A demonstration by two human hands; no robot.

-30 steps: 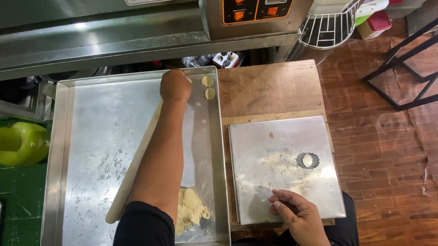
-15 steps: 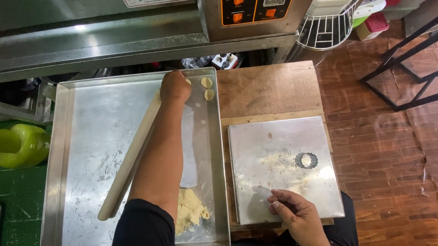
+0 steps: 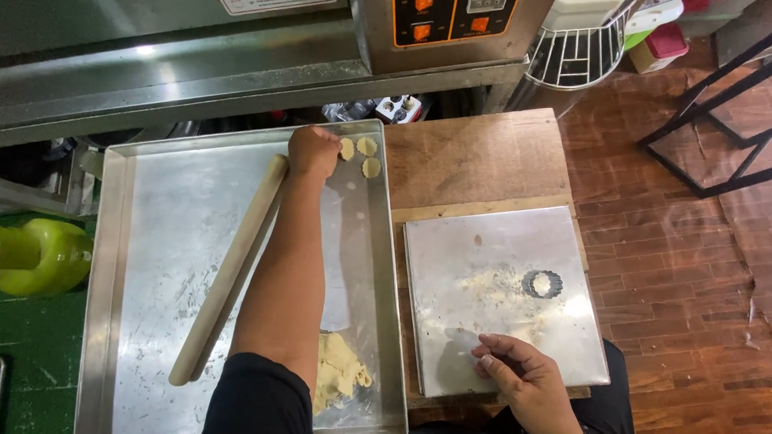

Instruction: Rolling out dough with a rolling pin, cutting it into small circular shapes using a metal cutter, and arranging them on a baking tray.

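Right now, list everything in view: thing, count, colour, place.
baking tray: 1, silver, left on the bench.
rolling pin: 1, pale wood, lying diagonally in the tray.
dough rounds: 3, pale yellow, tray's far right corner.
dough scraps: 1 heap, pale yellow, tray's near right.
metal sheet: 1, silver, on the wooden board, right.
round cutter: 1, dark, fluted, on the sheet.
wooden board: 1, brown, under the sheet.
oven: 1, steel, far side.
green object: 1, lime green, far left.
left hand: at the dough rounds.
right hand: resting on the sheet's near edge.
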